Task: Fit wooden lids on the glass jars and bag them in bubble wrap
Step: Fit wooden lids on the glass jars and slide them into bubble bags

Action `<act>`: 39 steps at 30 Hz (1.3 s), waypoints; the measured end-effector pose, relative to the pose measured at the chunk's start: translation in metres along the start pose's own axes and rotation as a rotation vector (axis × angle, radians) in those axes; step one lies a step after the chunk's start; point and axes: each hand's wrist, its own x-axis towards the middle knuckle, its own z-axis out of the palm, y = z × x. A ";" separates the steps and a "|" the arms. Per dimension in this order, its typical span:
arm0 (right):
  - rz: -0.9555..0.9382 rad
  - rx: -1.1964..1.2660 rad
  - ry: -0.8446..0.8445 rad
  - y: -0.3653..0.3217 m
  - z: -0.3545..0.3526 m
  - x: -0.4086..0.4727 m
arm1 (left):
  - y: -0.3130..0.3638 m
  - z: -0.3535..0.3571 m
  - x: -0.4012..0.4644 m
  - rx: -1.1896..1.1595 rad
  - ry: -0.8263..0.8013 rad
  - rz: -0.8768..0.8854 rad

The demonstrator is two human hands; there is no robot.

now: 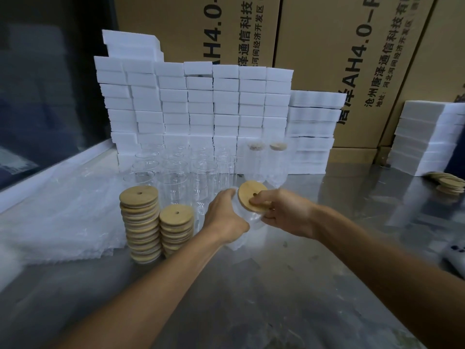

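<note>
My left hand (226, 217) grips a glass jar (247, 216) that is tilted to the right above the metal table. A round wooden lid (249, 193) with a small hole sits on the jar's mouth. My right hand (281, 210) holds the lid, thumb on its top face and fingers curled under the jar's rim. Two stacks of wooden lids (141, 222) stand to the left of my hands. Behind them are several open glass jars (176, 172). Two lidded jars in bubble wrap (266, 162) stand further back.
A pile of bubble-wrap bags (63, 222) lies at the left. White foam blocks (196, 104) are stacked against cardboard boxes (327, 46) at the back. More foam (427, 137) and loose lids (450, 182) sit at the right, and a white device (455, 255) at the right edge.
</note>
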 end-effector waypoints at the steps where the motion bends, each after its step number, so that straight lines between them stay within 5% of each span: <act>1: 0.010 -0.051 0.011 -0.001 -0.001 0.001 | 0.001 -0.001 0.000 0.006 0.001 0.004; 12: -0.146 -0.835 0.351 -0.030 0.002 0.012 | 0.037 -0.010 0.003 -0.010 -0.069 0.024; 17: -0.218 -0.995 0.426 -0.033 0.006 0.007 | 0.042 -0.018 0.004 -0.073 -0.068 0.012; 22: -0.531 -0.413 0.778 -0.001 0.009 0.005 | 0.041 -0.024 0.008 -0.207 -0.030 -0.024; 26: -0.431 0.033 0.869 0.053 0.029 0.011 | 0.042 -0.020 0.013 -0.184 0.075 -0.047; 31: -0.372 -0.106 0.528 0.107 0.058 0.020 | 0.049 -0.009 0.010 -0.282 0.125 -0.084; 39: -0.487 0.037 0.625 0.078 0.045 0.031 | 0.053 -0.020 0.002 -0.362 0.004 -0.038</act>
